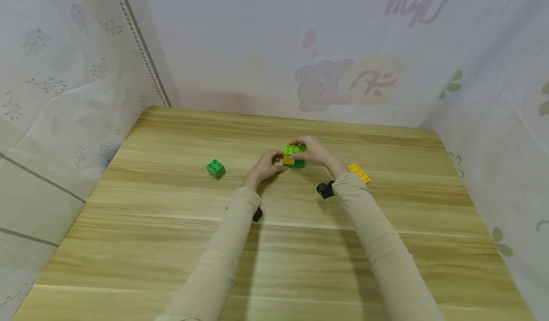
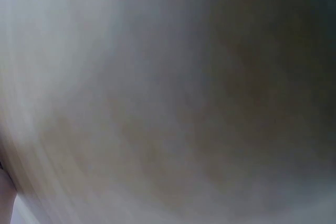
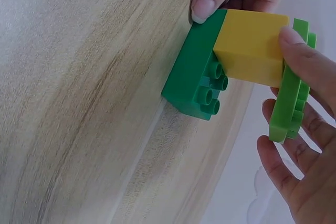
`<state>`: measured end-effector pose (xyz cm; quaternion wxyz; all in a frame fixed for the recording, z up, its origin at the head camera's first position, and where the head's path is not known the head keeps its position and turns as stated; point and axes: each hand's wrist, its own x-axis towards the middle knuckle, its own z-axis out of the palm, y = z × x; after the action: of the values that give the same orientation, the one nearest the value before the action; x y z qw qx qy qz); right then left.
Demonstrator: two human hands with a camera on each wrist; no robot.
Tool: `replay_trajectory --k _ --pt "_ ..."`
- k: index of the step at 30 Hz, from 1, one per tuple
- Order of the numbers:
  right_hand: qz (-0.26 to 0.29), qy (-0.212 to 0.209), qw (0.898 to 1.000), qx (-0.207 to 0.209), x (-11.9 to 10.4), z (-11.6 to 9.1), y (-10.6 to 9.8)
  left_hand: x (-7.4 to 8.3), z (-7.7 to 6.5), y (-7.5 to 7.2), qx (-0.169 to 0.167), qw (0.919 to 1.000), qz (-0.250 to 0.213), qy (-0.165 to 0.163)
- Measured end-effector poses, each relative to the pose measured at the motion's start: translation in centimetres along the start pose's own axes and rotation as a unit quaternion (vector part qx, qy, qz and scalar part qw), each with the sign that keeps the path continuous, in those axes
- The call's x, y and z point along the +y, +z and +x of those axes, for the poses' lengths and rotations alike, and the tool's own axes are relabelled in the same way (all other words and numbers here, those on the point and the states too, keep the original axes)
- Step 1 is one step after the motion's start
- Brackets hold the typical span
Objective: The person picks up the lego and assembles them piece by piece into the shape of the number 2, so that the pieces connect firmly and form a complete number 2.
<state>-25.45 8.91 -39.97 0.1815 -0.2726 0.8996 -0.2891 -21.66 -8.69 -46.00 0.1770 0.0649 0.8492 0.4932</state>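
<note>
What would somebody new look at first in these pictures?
Probably the bright brick stack on the far half of the table: light green on yellow on dark green. The right hand grips its light green top, and the left hand holds its dark green base. Next, perhaps, the lone green block to the left and the yellow brick by the right sleeve.

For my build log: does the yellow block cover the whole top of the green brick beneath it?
No, the right wrist view shows bare studs on the green brick beside the yellow block.
</note>
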Motion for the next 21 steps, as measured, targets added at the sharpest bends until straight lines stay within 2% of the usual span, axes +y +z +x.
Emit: replay_trajectory --k 8,11,13,17,21 --pt "0.002 -0.001 1.0 -0.002 0.05 0.26 -0.03 -0.44 0.14 -0.12 0.006 0.9998 -0.003 0.021" --pt "0.006 -0.002 1.0 0.0 0.06 0.28 -0.05 -0.33 0.1 -0.12 0.004 0.9998 -0.003 0.019" --pt "0.008 0.001 1.0 0.0 0.06 0.28 -0.03 -0.09 0.07 -0.06 0.0 1.0 -0.001 0.007" --pt "0.013 0.009 1.0 0.003 0.13 0.2 0.07 0.1 -0.09 0.02 0.002 0.9999 0.009 0.009" --pt "0.048 0.027 0.998 0.005 0.54 0.04 0.3 -0.04 -0.09 0.12 0.003 0.9999 0.009 0.006"
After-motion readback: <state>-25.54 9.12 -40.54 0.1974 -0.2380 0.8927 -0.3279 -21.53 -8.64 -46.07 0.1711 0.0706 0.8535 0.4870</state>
